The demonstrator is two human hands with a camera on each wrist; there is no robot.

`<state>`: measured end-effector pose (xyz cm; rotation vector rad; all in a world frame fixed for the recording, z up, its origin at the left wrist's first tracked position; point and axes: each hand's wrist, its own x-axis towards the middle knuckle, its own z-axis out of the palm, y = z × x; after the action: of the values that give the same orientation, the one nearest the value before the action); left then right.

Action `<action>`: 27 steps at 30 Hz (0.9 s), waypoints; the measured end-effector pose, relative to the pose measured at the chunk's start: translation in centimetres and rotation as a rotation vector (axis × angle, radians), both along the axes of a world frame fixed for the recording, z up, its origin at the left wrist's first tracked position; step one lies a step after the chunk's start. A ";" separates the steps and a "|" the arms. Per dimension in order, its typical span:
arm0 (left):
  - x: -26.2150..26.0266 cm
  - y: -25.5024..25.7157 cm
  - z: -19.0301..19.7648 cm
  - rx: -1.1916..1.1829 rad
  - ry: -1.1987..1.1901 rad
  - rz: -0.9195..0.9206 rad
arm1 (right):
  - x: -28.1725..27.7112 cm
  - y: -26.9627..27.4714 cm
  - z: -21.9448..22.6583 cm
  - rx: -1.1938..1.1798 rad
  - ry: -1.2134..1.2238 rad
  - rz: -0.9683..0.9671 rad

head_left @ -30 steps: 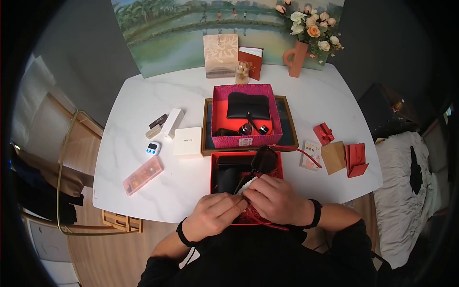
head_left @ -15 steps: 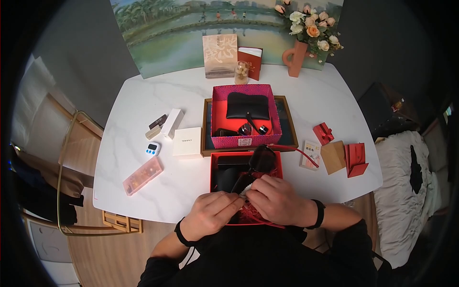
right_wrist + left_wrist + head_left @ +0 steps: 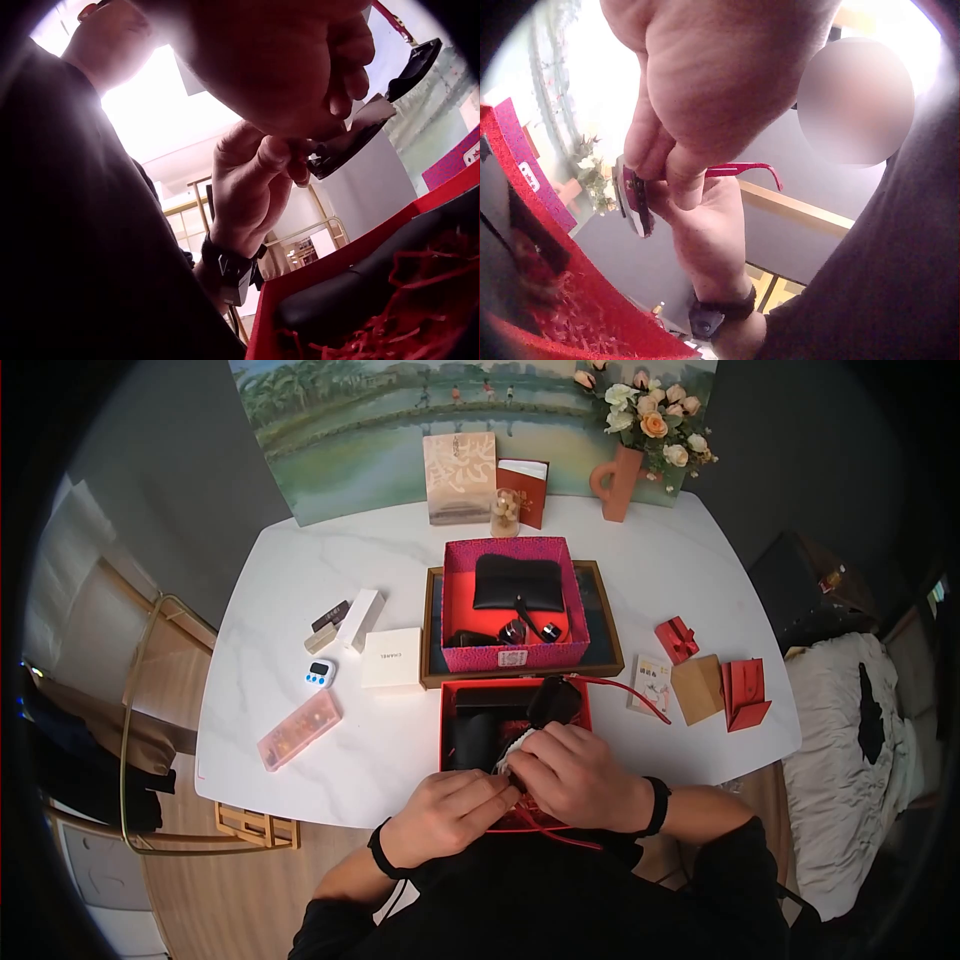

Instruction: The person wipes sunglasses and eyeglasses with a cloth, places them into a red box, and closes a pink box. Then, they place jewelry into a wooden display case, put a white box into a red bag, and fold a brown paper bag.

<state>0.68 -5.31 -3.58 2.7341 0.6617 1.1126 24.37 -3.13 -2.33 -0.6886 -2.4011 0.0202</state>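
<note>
Over the open red box (image 3: pixel 586 725), both hands are together on a pair of sunglasses (image 3: pixel 553 702) with dark lenses and red temples. My left hand (image 3: pixel 450 810) pinches the frame by its near lens. My right hand (image 3: pixel 585 775) pinches a whitish cloth (image 3: pixel 515 745) against that same lens. The far lens stands free beyond the fingers. In the left wrist view, one red temple (image 3: pixel 754 169) sticks out past the hands. The right wrist view shows the cloth (image 3: pixel 377 111) lying along the lens, partly hidden by fingers.
Black cases (image 3: pixel 472 740) and red paper shreds (image 3: pixel 420 300) lie in the red box. Behind it, a purple box (image 3: pixel 512 658) holds a black pouch (image 3: pixel 518 582). White boxes (image 3: pixel 392 658) and a pink case (image 3: pixel 300 730) lie left, red packets (image 3: pixel 743 695) right.
The sunglasses have tipped, and their far lens sits a little lower. The cloth slid down off the near lens, then back up. Both hands stay close together in about the same place.
</note>
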 end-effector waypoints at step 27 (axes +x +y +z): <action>-0.7 0.1 0.5 0.016 -0.030 0.032 | 0.5 -1.8 0.5 -0.125 -0.122 -0.090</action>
<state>-0.02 -5.25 -3.06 2.7236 0.6974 1.1683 24.82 -4.95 -1.81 -0.8777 -2.4991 0.0941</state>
